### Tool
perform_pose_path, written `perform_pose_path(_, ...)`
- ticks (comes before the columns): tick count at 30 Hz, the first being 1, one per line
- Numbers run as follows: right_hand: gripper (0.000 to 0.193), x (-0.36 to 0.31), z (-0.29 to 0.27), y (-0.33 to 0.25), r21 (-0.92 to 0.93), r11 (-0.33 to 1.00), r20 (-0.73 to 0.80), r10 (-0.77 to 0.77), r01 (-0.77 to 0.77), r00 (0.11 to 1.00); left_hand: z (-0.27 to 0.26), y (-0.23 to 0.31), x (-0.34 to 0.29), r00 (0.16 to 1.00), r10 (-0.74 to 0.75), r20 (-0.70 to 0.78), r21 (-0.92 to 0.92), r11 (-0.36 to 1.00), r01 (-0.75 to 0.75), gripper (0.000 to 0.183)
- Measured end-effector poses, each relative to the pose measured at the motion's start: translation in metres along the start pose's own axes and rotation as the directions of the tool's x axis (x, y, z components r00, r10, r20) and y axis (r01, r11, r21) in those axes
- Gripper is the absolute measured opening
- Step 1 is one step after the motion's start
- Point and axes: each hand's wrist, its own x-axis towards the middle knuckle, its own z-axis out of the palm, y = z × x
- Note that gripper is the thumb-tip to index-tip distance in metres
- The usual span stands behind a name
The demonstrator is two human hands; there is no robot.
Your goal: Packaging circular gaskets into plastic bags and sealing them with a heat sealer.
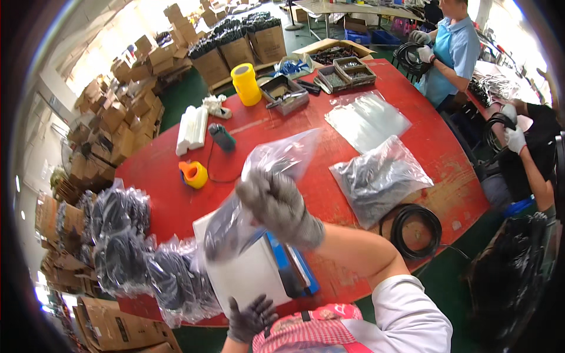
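Observation:
Grey work gloves cover both of my hands. My right hand (279,206) is raised over the table and closed on a clear plastic bag (288,153). Dark, coiled-looking contents (226,235) hang in the bag's lower part; motion blurs them. Below the bag lies a white flat plate (244,279) beside a blue, bar-shaped device (294,265). My left hand (252,317) is low at the table's near edge, fingers spread, holding nothing. Several bagged black coils (170,273) are piled left of the plate.
On the red table (282,123) are a filled bag (382,176), flat clear bags (368,120), a black cable coil (415,229), a tape dispenser (193,175), a yellow roll (246,85) and parts bins (285,94). Two people work with cables at right. Cartons (118,117) are stacked at left.

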Motion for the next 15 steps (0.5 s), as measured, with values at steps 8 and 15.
perform_pose_path(8,0.02,-0.207,-0.003,0.053,-0.543,0.781,0.201,0.478,-0.309,0.855,-0.007,0.021,-0.044,0.924,0.381,-0.021,0.438,0.835,-0.334,0.032)
perform_pose_path(15,0.024,-0.326,-0.062,0.142,-0.304,0.399,-0.353,0.796,-0.865,0.492,-0.138,0.088,0.0,0.968,0.059,-0.243,0.549,0.831,0.088,0.023)
